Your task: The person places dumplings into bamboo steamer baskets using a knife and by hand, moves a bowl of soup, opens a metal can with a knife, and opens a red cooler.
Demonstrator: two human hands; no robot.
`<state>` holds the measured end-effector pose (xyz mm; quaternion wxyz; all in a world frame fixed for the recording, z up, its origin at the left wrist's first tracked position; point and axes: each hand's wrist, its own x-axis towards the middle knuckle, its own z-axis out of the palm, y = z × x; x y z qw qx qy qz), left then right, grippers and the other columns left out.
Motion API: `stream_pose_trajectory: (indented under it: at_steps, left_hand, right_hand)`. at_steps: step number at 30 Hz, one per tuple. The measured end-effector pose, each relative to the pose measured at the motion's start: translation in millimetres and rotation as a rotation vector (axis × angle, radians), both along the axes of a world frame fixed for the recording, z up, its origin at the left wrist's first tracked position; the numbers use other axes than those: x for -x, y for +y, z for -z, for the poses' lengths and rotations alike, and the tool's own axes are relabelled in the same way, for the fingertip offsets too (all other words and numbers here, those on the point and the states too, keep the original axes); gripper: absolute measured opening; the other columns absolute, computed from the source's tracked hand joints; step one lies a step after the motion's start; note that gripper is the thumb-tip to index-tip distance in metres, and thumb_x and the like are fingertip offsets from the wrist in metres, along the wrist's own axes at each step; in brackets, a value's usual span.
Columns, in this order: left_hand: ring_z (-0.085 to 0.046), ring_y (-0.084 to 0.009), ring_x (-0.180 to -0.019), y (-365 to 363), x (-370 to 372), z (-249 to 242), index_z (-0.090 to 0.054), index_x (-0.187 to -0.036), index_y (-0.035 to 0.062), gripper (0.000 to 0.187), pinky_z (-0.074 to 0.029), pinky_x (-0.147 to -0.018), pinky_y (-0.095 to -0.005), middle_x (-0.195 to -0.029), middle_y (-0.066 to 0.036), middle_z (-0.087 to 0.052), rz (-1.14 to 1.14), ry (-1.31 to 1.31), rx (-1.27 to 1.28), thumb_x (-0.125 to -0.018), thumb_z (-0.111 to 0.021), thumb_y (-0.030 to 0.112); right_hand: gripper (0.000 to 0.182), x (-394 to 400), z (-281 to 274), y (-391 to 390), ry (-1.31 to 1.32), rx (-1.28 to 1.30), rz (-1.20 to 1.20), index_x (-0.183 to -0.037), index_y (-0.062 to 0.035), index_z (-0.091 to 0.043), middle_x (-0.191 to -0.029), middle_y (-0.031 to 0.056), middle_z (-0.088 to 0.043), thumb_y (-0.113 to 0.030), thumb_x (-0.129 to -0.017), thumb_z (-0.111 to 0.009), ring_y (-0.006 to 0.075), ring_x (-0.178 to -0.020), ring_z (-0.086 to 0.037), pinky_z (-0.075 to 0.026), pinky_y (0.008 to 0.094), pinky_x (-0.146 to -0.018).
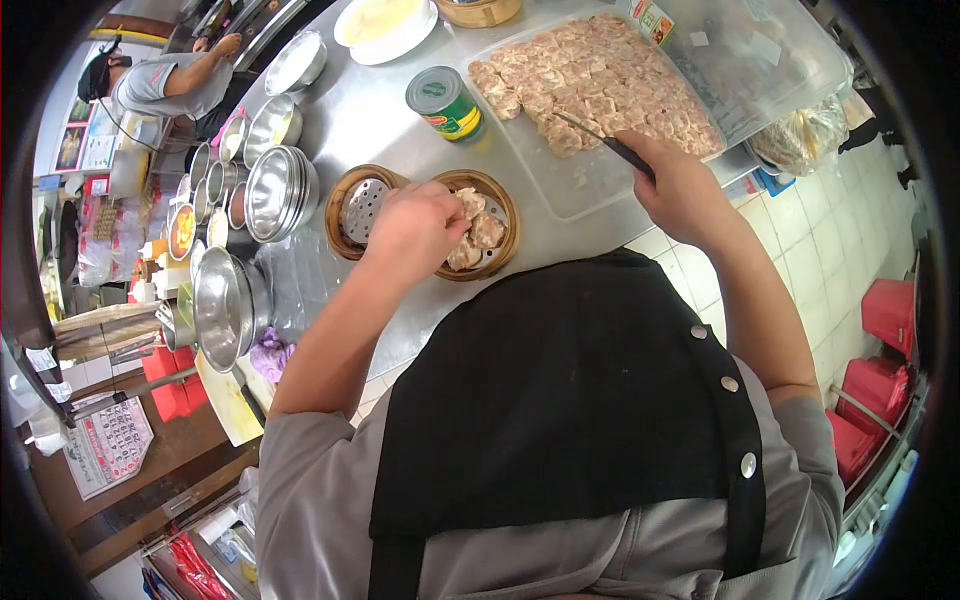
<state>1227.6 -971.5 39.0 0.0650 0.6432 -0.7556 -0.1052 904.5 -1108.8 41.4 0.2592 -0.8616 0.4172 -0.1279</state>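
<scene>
My left hand [415, 228] reaches into a round bamboo steamer [511, 232] from its left side. Its fingers are pinched against one of several pale meat dumplings [487, 231] lying on the steamer's perforated liner. The fingertips are partly hidden. A second bamboo steamer [337, 215] with a perforated metal disc [364, 210] stands beside it, partly behind my left hand. In my right hand [678, 187] is a knife [628, 156], held by its black handle, the narrow blade pointing left over a see-through plastic tray [570, 205]. Rows of dumplings [610, 85] fill much of that tray.
A green can [443, 104] stands between steamers and tray. White plates [385, 28] sit at the far edge. Stacked metal bowls [282, 193] line the left side, near a purple cloth [270, 355]. Another person [175, 85] works at upper left. Red containers [872, 395] are at right.
</scene>
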Motion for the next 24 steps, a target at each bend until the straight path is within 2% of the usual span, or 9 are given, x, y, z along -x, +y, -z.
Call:
stream_pose_trajectory:
  at_steps: [2,8,11,14,17,18,21,22,24]
  left_hand:
    - [-0.066,-0.0352,-0.099,2,1,-3,-0.071,-0.098,0.0058,0.022,-0.052,-0.088,-0.0455,-0.102,-0.013,-0.069,-0.006,-0.032,-0.038,-0.082,-0.079,0.018]
    - [-0.06,-0.0352,-0.12,13,26,-23,-0.066,-0.119,0.0056,0.044,-0.049,-0.099,-0.0453,-0.127,-0.015,-0.063,0.024,0.019,0.079,-0.081,-0.08,0.022]
    - [-0.067,-0.0316,-0.109,22,16,-19,-0.065,-0.12,0.0024,0.04,-0.053,-0.092,-0.0423,-0.118,-0.016,-0.068,-0.207,0.071,0.196,-0.088,-0.077,0.023]
    - [-0.071,-0.0268,-0.088,39,-15,-5,-0.063,-0.122,0.0009,0.038,-0.056,-0.08,-0.0388,-0.099,-0.016,-0.072,-0.706,0.294,-0.037,-0.094,-0.071,0.025]
    - [-0.07,-0.034,-0.079,62,-19,24,-0.064,-0.121,0.0022,0.036,-0.056,-0.077,-0.042,-0.089,-0.015,-0.073,-0.804,0.361,-0.141,-0.095,-0.068,0.027]
    - [-0.071,-0.034,-0.084,69,-26,48,-0.064,-0.121,0.0027,0.036,-0.056,-0.08,-0.0433,-0.091,-0.017,-0.073,-0.864,0.558,-0.11,-0.095,-0.066,0.028]
    - [-0.072,-0.0369,-0.086,66,-3,26,-0.062,-0.123,0.0026,0.04,-0.056,-0.081,-0.0452,-0.09,-0.019,-0.073,-0.903,0.323,-0.123,-0.096,-0.064,0.031]
    - [-0.071,-0.0364,-0.076,65,4,23,-0.06,-0.123,0.0023,0.04,-0.056,-0.074,-0.046,-0.082,-0.019,-0.071,-0.885,0.23,-0.106,-0.095,-0.066,0.03]
    - [-0.071,-0.0384,-0.077,63,8,31,-0.06,-0.123,0.0024,0.041,-0.056,-0.075,-0.0478,-0.081,-0.02,-0.071,-0.896,0.173,-0.079,-0.094,-0.067,0.03]
  right_hand:
    - [0.042,0,-1,0,0.007,0.009,-0.008,-0.134,-0.0047,-0.06,-0.116,0.0241,-0.07,-0.01,-0.093,-0.055,0.0416,-0.107,-0.066,-0.052,0.0499,-0.094]
    - [0.044,4,11,-10,-0.011,0.051,0.027,-0.137,-0.0065,-0.057,-0.119,0.0238,-0.068,-0.011,-0.093,-0.055,0.0417,-0.107,-0.066,-0.053,0.05,-0.094]
    - [0.046,5,15,-17,0.049,0.109,0.116,-0.14,-0.0089,-0.055,-0.12,0.0226,-0.067,-0.013,-0.094,-0.055,0.0419,-0.105,-0.067,-0.053,0.0503,-0.092]
    - [0.048,6,22,-23,0.114,0.216,0.217,-0.142,-0.0128,-0.054,-0.117,0.0211,-0.066,-0.014,-0.094,-0.056,0.0425,-0.101,-0.067,-0.053,0.0524,-0.09]
    - [0.048,14,43,-34,0.138,0.322,0.175,-0.141,-0.0142,-0.054,-0.113,0.0215,-0.066,-0.015,-0.093,-0.058,0.0429,-0.099,-0.067,-0.051,0.054,-0.089]
    - [0.047,14,44,-35,0.136,0.331,0.151,-0.139,-0.0143,-0.055,-0.111,0.0218,-0.066,-0.016,-0.092,-0.06,0.0431,-0.098,-0.067,-0.05,0.0552,-0.089]
    - [0.047,11,47,-38,0.175,0.386,0.128,-0.139,-0.0133,-0.055,-0.112,0.0219,-0.066,-0.016,-0.091,-0.06,0.043,-0.099,-0.066,-0.051,0.0554,-0.088]
    - [0.047,9,43,-37,0.148,0.357,0.127,-0.138,-0.0126,-0.055,-0.113,0.0223,-0.065,-0.013,-0.091,-0.061,0.0432,-0.098,-0.067,-0.053,0.0546,-0.086]
    - [0.048,3,39,-37,0.149,0.31,0.125,-0.138,-0.0122,-0.055,-0.113,0.0223,-0.065,-0.012,-0.091,-0.061,0.0433,-0.097,-0.067,-0.054,0.054,-0.084]
